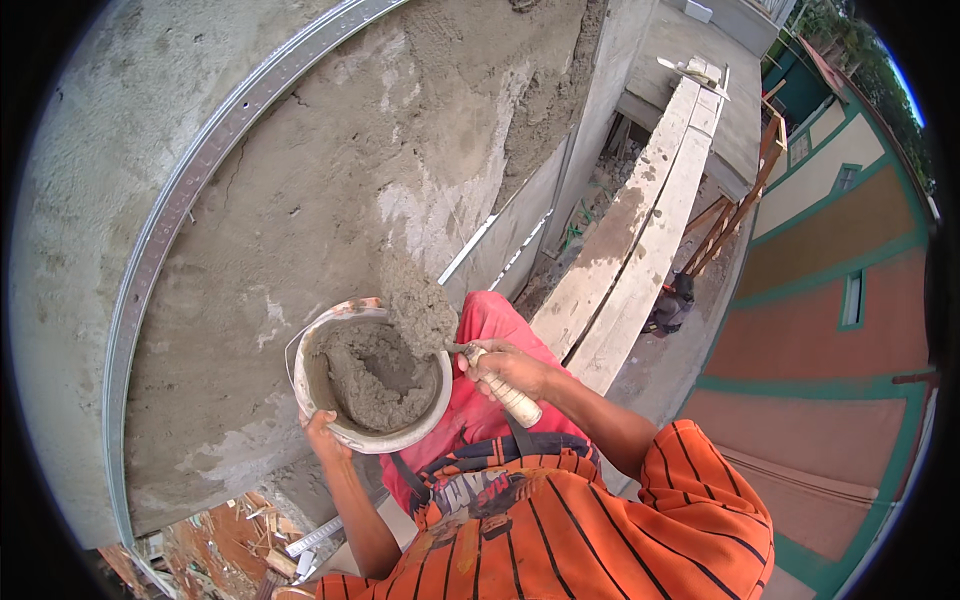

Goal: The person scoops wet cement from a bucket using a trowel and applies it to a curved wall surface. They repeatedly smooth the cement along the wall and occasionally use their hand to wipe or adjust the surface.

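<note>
My right hand (pixel 497 368) is closed round the pale handle of a trowel (pixel 518 404). A heap of wet grey mortar (pixel 421 308) covers the trowel's blade, over the right rim of a white bucket (pixel 432 420). More mortar (pixel 376 378) lies inside the bucket, with a hollow scooped in its middle. My left hand (pixel 326 436) grips the bucket's near left rim and holds it tilted against my red trousers (pixel 480 325). The trowel's blade is hidden under its load.
A partly plastered wall (pixel 270 230) rises in front, with a perforated metal strip (pixel 150 235) along its left. Two wooden planks (pixel 640 230) run away to the right, high above the ground. Wood scraps (pixel 235 540) lie below left. A painted building (pixel 830 330) stands at right.
</note>
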Action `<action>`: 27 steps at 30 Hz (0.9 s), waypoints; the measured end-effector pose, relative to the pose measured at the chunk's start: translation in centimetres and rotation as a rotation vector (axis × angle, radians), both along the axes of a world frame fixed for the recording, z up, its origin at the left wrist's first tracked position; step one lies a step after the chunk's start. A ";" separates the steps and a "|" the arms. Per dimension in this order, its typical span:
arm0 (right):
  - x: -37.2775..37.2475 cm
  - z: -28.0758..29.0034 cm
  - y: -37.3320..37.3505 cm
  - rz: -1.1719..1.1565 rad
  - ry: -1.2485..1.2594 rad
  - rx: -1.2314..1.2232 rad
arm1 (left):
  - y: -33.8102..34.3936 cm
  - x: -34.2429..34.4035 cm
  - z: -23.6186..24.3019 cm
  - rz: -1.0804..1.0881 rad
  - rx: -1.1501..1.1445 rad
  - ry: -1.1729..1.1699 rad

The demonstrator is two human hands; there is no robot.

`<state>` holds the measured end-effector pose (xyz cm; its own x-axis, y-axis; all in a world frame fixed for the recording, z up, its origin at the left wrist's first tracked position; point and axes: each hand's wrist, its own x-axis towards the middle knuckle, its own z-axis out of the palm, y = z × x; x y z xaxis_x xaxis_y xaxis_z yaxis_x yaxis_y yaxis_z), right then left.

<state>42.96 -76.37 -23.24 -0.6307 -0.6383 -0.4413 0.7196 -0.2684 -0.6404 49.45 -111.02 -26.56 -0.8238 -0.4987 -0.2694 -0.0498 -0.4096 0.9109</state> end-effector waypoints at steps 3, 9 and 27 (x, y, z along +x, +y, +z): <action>-3.6 -0.7 5.2 -0.284 0.185 -0.041 | -2.6 0.8 -1.1 0.001 -0.010 -0.111; -12.2 1.4 20.3 -0.901 0.359 -0.019 | -5.0 2.9 -1.3 0.062 -0.076 -0.235; -34.4 -12.9 17.6 -1.078 0.885 1.257 | -5.0 2.2 -0.6 -0.053 0.031 -0.301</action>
